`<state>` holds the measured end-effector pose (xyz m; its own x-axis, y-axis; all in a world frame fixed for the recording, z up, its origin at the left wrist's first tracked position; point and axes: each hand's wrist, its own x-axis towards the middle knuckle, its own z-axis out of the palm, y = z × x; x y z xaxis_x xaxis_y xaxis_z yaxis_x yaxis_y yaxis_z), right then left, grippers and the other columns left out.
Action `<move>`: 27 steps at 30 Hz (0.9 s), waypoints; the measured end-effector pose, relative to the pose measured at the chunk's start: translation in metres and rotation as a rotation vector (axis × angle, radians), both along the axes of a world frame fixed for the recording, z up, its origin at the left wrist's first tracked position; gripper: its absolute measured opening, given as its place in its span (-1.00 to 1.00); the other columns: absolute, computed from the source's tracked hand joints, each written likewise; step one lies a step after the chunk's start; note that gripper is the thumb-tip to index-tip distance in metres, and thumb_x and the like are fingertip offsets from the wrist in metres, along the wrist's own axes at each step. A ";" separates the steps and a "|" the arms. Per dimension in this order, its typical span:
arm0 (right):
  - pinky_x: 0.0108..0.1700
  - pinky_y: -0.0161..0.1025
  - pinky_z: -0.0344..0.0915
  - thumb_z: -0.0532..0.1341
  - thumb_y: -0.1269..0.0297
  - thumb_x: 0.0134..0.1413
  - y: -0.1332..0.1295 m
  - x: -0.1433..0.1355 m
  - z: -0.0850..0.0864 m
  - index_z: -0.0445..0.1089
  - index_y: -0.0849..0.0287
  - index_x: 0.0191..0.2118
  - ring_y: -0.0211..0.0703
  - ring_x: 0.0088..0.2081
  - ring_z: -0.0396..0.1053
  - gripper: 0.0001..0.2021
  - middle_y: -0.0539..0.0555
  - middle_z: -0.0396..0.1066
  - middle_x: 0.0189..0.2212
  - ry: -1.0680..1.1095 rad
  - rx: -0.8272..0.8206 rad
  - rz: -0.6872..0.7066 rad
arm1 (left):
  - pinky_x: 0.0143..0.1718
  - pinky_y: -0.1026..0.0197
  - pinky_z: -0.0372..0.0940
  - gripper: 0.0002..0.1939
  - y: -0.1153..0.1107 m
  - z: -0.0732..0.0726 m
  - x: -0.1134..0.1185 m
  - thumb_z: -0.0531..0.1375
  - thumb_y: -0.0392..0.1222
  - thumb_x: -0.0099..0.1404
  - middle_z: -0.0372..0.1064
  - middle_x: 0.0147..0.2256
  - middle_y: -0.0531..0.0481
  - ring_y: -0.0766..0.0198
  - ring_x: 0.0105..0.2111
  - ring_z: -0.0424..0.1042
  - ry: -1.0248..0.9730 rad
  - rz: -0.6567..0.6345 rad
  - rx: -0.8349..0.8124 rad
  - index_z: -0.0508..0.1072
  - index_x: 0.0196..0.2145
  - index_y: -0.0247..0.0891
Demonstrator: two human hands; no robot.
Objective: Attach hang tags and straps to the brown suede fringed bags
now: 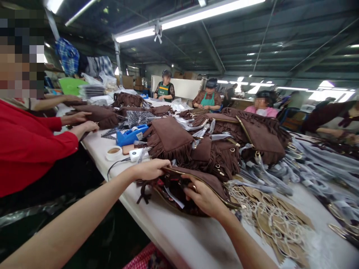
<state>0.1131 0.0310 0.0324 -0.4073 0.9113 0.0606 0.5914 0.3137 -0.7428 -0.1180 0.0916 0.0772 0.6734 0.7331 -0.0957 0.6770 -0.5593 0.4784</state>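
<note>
My left hand (pixel 150 169) grips the upper edge of an open brown suede bag (pixel 213 182) that lies on the white table (pixel 182 235). My right hand (pixel 203 198) reaches into the bag's opening, fingers curled inside on the dark lining. A white label strip (pixel 174 197) shows inside the opening. A dark strap (pixel 143 194) hangs from the bag's left end over the table.
Several brown fringed bags (pixel 168 140) pile up behind. Tan hang tags with strings (pixel 269 216) lie to the right. A blue tape dispenser (pixel 130 135), a tape roll (pixel 113 153) and a white device (pixel 136 155) sit left. A person in red (pixel 25 149) works beside me; others sit opposite.
</note>
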 end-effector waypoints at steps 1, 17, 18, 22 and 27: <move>-0.29 -0.25 0.27 0.04 0.41 0.15 0.002 0.002 0.000 0.22 0.23 0.17 -0.15 -0.42 0.40 -0.56 -0.08 0.41 -0.52 0.064 -0.008 -0.007 | -0.18 0.27 0.27 -0.71 0.007 0.002 -0.001 0.03 -0.41 0.14 0.44 -0.23 0.05 0.20 -0.20 0.39 -0.024 -0.004 -0.024 0.38 -0.19 -0.22; -0.34 -0.28 0.11 0.14 0.46 0.13 -0.001 -0.045 -0.022 0.54 0.15 -0.32 -0.08 -0.34 0.47 -0.80 0.11 0.56 -0.41 -0.150 0.171 -0.132 | -0.26 0.29 0.31 -0.75 0.014 -0.050 -0.003 0.08 -0.39 0.06 0.35 -0.33 0.10 0.26 -0.29 0.38 -0.421 0.146 -0.301 0.33 -0.26 -0.23; -0.34 -0.28 0.10 0.14 0.45 0.13 -0.002 -0.048 -0.022 0.55 0.15 -0.33 -0.07 -0.34 0.48 -0.79 0.12 0.57 -0.40 -0.148 0.163 -0.144 | -0.28 0.28 0.32 -0.73 0.014 -0.052 -0.003 0.07 -0.40 0.06 0.36 -0.32 0.09 0.26 -0.30 0.38 -0.439 0.146 -0.305 0.32 -0.23 -0.23; -0.35 -0.29 0.10 0.14 0.36 0.18 -0.003 -0.055 -0.022 0.56 0.13 -0.39 -0.13 -0.38 0.45 -0.76 0.06 0.56 -0.44 -0.091 0.140 -0.152 | -0.17 0.21 0.35 -0.58 0.010 -0.055 -0.002 0.05 -0.43 0.06 0.41 -0.20 0.02 0.22 -0.20 0.42 -0.519 0.099 -0.273 0.30 -0.09 -0.23; -0.37 -0.28 0.09 0.11 0.31 0.15 -0.002 -0.057 -0.027 0.52 0.18 -0.46 -0.15 -0.44 0.35 -0.73 0.03 0.47 -0.53 0.016 0.111 -0.227 | 0.06 0.11 0.28 -0.42 0.003 -0.052 -0.005 0.05 -0.49 0.01 0.35 0.03 -0.06 0.20 -0.01 0.38 -0.602 -0.004 -0.127 0.29 0.03 -0.22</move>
<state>0.0566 0.0294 0.0052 -0.1916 0.9667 0.1700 0.6444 0.2545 -0.7211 -0.1231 0.0942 0.0254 0.6391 0.7383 0.2157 0.2657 -0.4751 0.8388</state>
